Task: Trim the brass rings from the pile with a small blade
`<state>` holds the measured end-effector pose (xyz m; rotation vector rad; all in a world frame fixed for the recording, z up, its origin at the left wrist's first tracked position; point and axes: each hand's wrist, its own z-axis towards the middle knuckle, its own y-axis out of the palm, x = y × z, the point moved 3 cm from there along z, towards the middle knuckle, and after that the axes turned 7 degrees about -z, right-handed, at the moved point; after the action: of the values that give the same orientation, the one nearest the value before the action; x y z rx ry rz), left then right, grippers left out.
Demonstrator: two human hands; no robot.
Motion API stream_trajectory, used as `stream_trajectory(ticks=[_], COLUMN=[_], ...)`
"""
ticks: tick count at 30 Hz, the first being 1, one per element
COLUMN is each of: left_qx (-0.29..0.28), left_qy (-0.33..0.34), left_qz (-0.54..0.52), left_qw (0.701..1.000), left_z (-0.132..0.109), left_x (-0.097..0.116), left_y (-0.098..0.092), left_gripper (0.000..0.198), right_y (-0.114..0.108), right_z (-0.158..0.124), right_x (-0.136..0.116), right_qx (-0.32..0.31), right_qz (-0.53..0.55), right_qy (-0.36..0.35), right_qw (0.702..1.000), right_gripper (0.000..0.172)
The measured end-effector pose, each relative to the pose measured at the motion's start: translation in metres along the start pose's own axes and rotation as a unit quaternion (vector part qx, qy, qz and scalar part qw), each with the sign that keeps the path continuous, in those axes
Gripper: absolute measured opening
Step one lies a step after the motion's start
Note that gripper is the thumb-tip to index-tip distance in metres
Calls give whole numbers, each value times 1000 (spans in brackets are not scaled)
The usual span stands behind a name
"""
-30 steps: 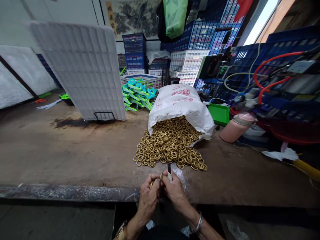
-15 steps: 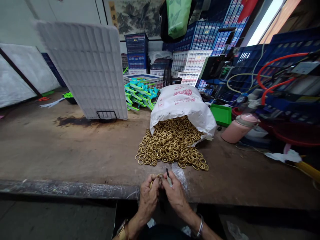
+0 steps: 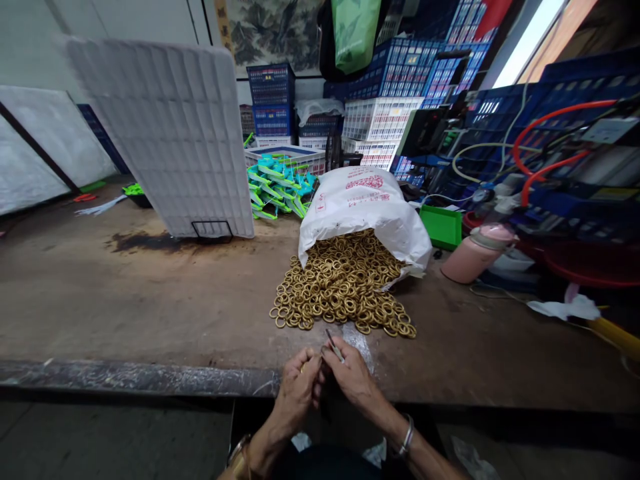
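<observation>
My left hand (image 3: 299, 381) is closed in a pinch on a brass-coloured ring (image 3: 303, 367), mostly hidden by the fingers. My right hand (image 3: 353, 377) grips a small knife (image 3: 335, 345) with a pale handle; its thin dark blade points up and to the left. Both sets of fingertips meet just over the table's front edge. Beyond them lies a heap of brass-coloured rings (image 3: 345, 290), spilling from the open mouth of a white woven sack (image 3: 357, 197) with red print.
A white quilted panel (image 3: 165, 140) stands upright on the wooden table (image 3: 150, 307). Green and turquoise plastic pieces (image 3: 277, 183) are piled behind. On the right are a green tray (image 3: 441, 227), a pink bottle (image 3: 475, 257) and orange hoses (image 3: 530, 153). Crates (image 3: 273, 100) stack at the back.
The knife has tilted further left, and my right hand has turned with it. The ring in my left hand shows less now. The heap and sack look unchanged.
</observation>
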<state>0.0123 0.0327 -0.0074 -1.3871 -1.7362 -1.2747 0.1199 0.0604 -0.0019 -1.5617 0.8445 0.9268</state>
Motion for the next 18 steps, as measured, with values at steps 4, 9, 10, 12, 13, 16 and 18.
stream_trajectory(ticks=[4, 9, 10, 12, 13, 16, 18], left_qx=[-12, 25, 28, 26, 24, 27, 34], left_qy=[4, 26, 26, 28, 31, 43, 50], left_qz=[-49, -40, -38, -35, -32, -12, 1], left_qw=[999, 999, 999, 999, 999, 999, 998], left_z=[1, 5, 5, 5, 5, 4, 3], left_x=[-1, 0, 0, 1, 2, 5, 6], left_y=[0, -3, -3, -3, -3, -2, -2], left_gripper=[34, 37, 37, 36, 35, 34, 35], right_y=[-3, -8, -7, -3, -2, 0, -1], right_z=[3, 0, -2, -5, -6, -7, -7], right_x=[2, 7, 8, 11, 12, 11, 9], right_qx=[-15, 9, -1, -24, -31, -38, -41], right_qz=[6, -131, -168, -234, -260, -312, -332], right_qy=[7, -63, -87, -122, -132, -140, -140], right_qw=[1000, 989, 982, 964, 956, 939, 932], right_gripper=[22, 19, 16, 13, 16, 22, 24])
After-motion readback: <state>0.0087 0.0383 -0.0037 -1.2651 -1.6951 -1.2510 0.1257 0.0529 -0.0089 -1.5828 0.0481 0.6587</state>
